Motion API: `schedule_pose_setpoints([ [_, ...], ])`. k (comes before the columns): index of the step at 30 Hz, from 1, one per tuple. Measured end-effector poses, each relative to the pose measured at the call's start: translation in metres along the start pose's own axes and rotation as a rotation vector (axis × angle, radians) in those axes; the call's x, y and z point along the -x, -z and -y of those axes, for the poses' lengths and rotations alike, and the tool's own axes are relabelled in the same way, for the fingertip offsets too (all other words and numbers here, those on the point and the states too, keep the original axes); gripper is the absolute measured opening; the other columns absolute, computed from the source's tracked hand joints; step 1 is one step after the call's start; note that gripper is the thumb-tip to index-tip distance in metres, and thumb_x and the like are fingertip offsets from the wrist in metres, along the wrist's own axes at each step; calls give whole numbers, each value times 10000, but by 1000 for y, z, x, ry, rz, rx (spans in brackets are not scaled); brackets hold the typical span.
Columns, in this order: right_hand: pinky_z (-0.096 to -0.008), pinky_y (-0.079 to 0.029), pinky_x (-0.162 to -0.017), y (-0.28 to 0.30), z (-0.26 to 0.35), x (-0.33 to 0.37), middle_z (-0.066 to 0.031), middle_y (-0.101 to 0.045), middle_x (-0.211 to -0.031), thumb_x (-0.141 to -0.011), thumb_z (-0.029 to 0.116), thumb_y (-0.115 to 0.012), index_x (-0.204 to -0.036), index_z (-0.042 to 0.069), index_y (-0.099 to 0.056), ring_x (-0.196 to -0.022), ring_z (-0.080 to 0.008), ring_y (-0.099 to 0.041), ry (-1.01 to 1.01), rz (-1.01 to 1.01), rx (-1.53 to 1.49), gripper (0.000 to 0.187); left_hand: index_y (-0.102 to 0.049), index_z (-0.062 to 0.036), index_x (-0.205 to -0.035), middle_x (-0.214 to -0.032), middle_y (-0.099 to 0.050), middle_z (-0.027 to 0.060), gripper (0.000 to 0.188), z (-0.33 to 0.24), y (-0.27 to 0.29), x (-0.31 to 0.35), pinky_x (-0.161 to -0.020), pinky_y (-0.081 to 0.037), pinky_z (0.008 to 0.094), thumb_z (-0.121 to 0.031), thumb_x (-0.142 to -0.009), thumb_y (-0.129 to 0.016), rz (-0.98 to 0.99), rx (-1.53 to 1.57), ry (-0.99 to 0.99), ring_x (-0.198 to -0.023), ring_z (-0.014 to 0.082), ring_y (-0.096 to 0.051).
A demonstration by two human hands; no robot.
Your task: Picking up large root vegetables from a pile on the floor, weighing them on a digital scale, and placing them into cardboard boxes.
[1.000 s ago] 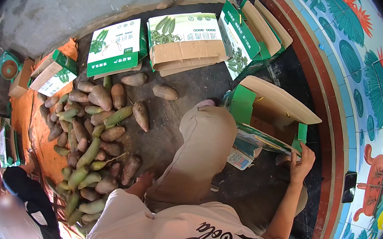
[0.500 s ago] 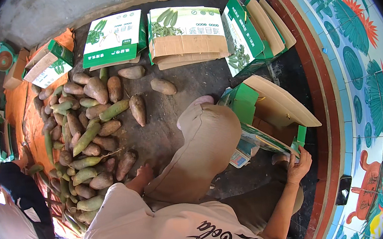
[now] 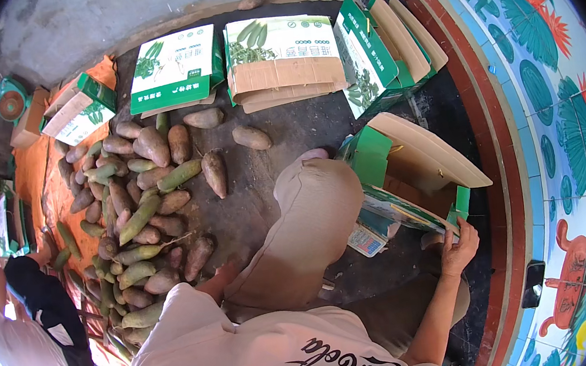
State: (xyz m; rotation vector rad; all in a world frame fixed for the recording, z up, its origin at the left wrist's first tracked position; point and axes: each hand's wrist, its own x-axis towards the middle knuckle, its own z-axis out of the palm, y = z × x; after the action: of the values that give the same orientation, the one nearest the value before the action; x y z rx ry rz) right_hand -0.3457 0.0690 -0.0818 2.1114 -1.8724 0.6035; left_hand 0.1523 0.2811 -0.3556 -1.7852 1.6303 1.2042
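Observation:
My right hand (image 3: 461, 248) grips the near rim of an open green-and-white cardboard box (image 3: 415, 141), fingers bent over its edge beside a small green flap. The box stands to the right of my knee with its brown inside showing. My left hand (image 3: 228, 271) is low, between my knee and a pile of long green and mud-brown roots that look like radishes (image 3: 140, 221). It is blurred and partly covered by my sleeve, so its fingers cannot be made out. The nearest root is a brown one (image 3: 199, 257).
Several printed cartons (image 3: 284, 57) stand along the back. A green dial scale (image 3: 10, 101) is at the far left, and an orange sheet (image 3: 40, 184) lies under the pile. Another person (image 3: 41, 324) is at left. A phone (image 3: 533, 284) lies by the tiled wall at right.
The view has shifted slightly. My right hand keeps its hold on the box rim. My left hand has moved a little nearer to me and is more blurred.

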Motion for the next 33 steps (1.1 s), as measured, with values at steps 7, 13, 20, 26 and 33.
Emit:
schedule_pose_setpoints([
  [7, -427, -411, -797, 3, -1, 1, -124, -578, -912, -654, 92, -697, -1052, 77, -600, -909, -334, -543, 18, -41, 8, 409, -496, -96, -1206, -1222, -552, 166, 367, 18, -6, -5, -918, -458, 463, -187, -853, -538, 181, 123, 1, -1132, 333, -550],
  [13, -425, -400, -747, 6, 1, 0, -116, -574, -887, -640, 75, -705, -1025, 83, -597, -859, -331, -538, -19, -22, -37, 401, -478, -14, -1184, -1197, -543, 210, 777, 16, 52, 13, -958, -438, 417, -400, -592, -798, -99, 114, 286, -1183, 303, -513],
  [20, -423, -403, -727, 13, 10, -4, -102, -579, -845, -639, 67, -707, -897, 77, -609, -818, -320, -543, -3, -51, -117, 276, -482, 40, -1109, -1097, -576, 201, 842, 1, 169, 35, -878, -469, 391, -382, -494, -872, -673, 493, 229, -1034, 331, -567],
  [26, -402, -406, -717, 21, 12, -3, -89, -588, -785, -634, 75, -710, -782, 78, -599, -805, -300, -553, -39, -22, -147, 186, -469, 49, -1071, -1022, -567, 140, 639, -79, 301, 95, -795, -463, 323, -198, -617, -844, -1218, 1109, -102, -899, 215, -553],
  [33, -396, -404, -699, 22, 8, -2, -76, -583, -771, -631, 74, -717, -779, 83, -592, -780, -285, -554, -6, -38, -184, 194, -463, 77, -1127, -1052, -567, 162, 668, -196, 385, 152, -815, -471, 301, -198, -640, -827, -1160, 1016, -581, -909, 204, -569],
])
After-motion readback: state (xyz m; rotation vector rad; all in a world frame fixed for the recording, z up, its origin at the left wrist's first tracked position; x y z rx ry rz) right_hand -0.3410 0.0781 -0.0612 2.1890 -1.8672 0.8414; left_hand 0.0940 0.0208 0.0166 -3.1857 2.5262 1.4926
